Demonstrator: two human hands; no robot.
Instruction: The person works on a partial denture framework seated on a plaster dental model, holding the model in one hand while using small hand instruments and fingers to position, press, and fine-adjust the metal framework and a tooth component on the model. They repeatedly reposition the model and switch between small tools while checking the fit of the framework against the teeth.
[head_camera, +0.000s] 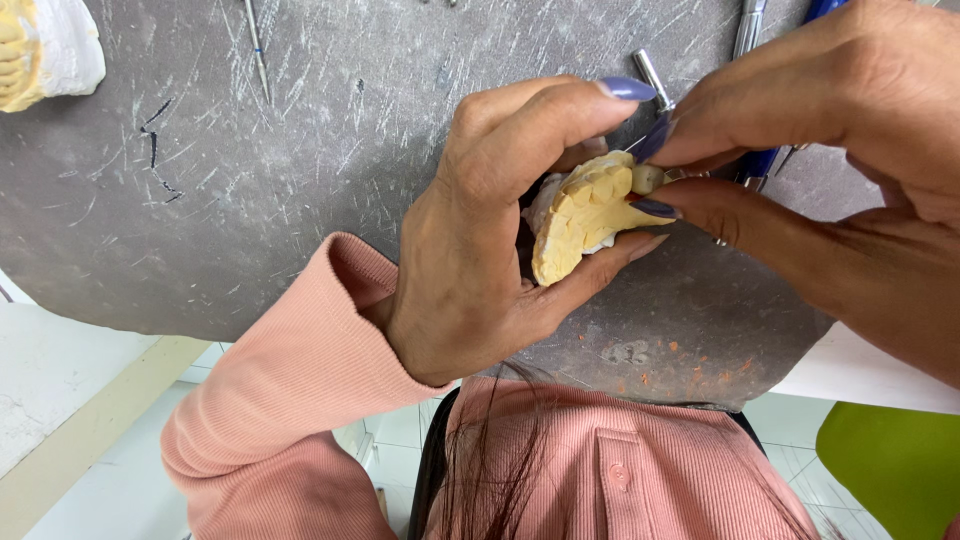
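L hand (480, 240) wrapped round yellow dental cast (580, 215), thumb and fingers closed on it. R hand (830, 170) pinches small tool (650, 140) w/ fingertips at cast's right end.

No packages, labels, signs or screens visible anywhere in head view.
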